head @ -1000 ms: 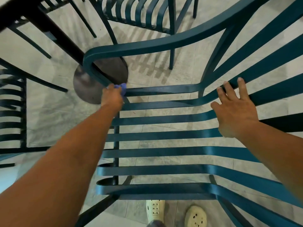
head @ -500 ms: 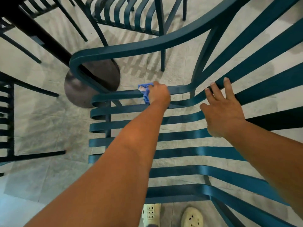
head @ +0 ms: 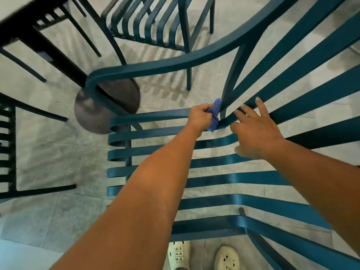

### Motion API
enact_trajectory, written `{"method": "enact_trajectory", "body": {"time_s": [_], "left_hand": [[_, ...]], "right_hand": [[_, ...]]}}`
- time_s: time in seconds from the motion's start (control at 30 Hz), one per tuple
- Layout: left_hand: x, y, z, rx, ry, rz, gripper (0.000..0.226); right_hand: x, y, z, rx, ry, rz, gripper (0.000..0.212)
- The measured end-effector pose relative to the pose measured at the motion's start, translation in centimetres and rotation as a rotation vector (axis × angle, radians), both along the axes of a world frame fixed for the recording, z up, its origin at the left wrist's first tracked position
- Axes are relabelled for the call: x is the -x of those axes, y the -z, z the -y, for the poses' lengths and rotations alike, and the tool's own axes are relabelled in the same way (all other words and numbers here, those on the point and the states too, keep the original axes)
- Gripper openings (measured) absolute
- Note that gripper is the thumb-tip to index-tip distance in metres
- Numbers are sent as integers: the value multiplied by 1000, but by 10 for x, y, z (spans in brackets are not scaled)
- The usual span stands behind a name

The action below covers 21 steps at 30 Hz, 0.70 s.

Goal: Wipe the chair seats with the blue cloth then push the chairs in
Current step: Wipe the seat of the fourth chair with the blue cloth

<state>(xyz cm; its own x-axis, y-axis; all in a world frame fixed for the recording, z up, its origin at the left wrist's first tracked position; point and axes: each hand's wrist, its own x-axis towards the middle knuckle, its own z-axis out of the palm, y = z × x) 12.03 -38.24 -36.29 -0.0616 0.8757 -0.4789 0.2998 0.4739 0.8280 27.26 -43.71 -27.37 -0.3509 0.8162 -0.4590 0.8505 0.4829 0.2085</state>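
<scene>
A teal slatted metal chair [head: 229, 178] fills the middle and right of the head view, seen from above. My left hand [head: 199, 116] is shut on the bunched blue cloth [head: 214, 115] and presses it on the far seat slats, right where they curve up into the backrest. My right hand [head: 255, 131] lies flat with fingers spread on the slats at the seat-to-back bend, a little right of the cloth. The chair's curved armrest [head: 155, 67] arcs across above both hands.
A second teal chair [head: 152, 26] stands at the top centre. The dark table's round base [head: 107, 110] and leg [head: 48, 47] sit at upper left. Another dark chair [head: 7, 152] is at the left edge. My pale shoes [head: 202, 256] stand on the grey tile floor.
My left hand has swept the cloth from the seat's left front corner rightward along the far slats to the backrest bend. My right hand has stayed on the slats.
</scene>
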Motion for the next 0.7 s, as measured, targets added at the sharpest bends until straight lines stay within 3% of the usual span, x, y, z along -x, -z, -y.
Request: {"method": "enact_trajectory", "body": {"time_s": [0.13,0.23,0.47,0.6,0.7], "left_hand": [[3,-41,17,59,-163,213,38],[8,-78,26,109,-208,277,35],[17,-175,63,176,-227,415,40],[15,-229,96,160,-198,419,37],[7,-267,117,126,-219,392,31]], "right_hand": [[5,-33,0,50,168,-256,39],[15,-64,5,114,477,-537,35],[18,-139,33,224,980,-1074,56],[5,-190,50,255,1133,-1243,53],[-5,-220,61,396,1172,-1311,44]]}}
